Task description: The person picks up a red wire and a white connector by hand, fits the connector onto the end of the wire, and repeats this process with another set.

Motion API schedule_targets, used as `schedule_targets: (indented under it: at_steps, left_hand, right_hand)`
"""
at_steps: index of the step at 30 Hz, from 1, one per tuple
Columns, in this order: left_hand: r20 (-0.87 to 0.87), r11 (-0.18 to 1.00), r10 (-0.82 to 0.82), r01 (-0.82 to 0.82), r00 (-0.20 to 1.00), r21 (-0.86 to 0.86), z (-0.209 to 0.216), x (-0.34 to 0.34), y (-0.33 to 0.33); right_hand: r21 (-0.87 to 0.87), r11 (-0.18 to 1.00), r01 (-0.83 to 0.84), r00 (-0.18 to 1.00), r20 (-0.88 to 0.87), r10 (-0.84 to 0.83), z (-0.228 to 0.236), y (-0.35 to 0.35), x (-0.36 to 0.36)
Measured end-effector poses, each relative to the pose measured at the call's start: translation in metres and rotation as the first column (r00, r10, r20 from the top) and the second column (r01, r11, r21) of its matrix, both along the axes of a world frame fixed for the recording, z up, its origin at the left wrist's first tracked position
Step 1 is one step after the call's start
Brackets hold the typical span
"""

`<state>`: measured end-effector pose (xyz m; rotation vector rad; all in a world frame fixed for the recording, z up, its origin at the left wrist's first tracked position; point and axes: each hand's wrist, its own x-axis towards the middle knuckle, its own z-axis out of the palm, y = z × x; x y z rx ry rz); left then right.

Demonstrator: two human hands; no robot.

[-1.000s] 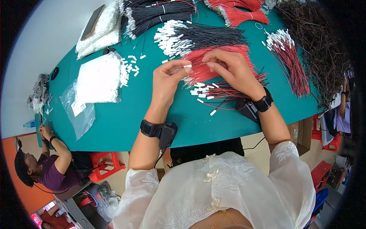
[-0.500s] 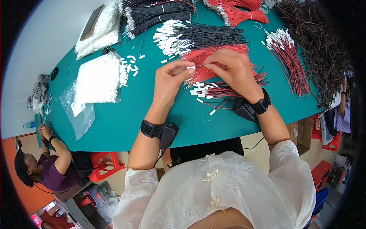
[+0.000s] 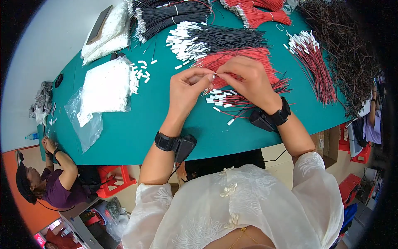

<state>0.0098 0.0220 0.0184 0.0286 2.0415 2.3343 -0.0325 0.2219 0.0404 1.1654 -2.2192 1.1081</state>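
My left hand (image 3: pixel 185 91) is closed in a pinch on a small white connector housing (image 3: pixel 214 76), mostly covered by the fingertips. Just to its right, my right hand (image 3: pixel 248 81) pinches the end of a thin wire, which its fingers largely hide. The fingertips of both hands nearly meet at the housing. Under and behind them lies a bundle of red wires (image 3: pixel 244 58), with black wires with white housings (image 3: pixel 232 37) beyond it. Below my right hand is a smaller pile of red and black wires with white housings on their ends (image 3: pixel 224 97).
On the green table (image 3: pixel 137 137), loose white housings (image 3: pixel 141 72) lie beside a filled clear bag (image 3: pixel 106 85). More black wire bundles (image 3: pixel 174 16) and red bundles (image 3: pixel 265 14) are at the back. Finished-looking wires (image 3: pixel 313 66) and a dark wire heap (image 3: pixel 344 50) stand right. Another person (image 3: pixel 54 182) works far left.
My right hand has moved slightly left and down, bringing the wire end up to the housing. The housing shows less between my left fingers, and the gap between the hands has narrowed.
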Motion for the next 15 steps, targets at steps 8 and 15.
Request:
schedule_targets:
  at_steps: [8, 15]
  left_hand:
    - [-0.048, 1.0, 0.016, -0.017, 0.999, -0.014, -0.0014, -0.0005, -0.0017]
    - [-0.027, 0.992, 0.017, -0.013, 0.999, 0.129, -0.0019, -0.0023, -0.0014]
  right_hand:
    - [-0.023, 1.0, 0.017, 0.991, 0.13, -0.014, 0.006, 0.0026, 0.0013]
    - [-0.036, 0.998, 0.041, 0.999, 0.036, -0.04, 0.0079, 0.0026, 0.0007]
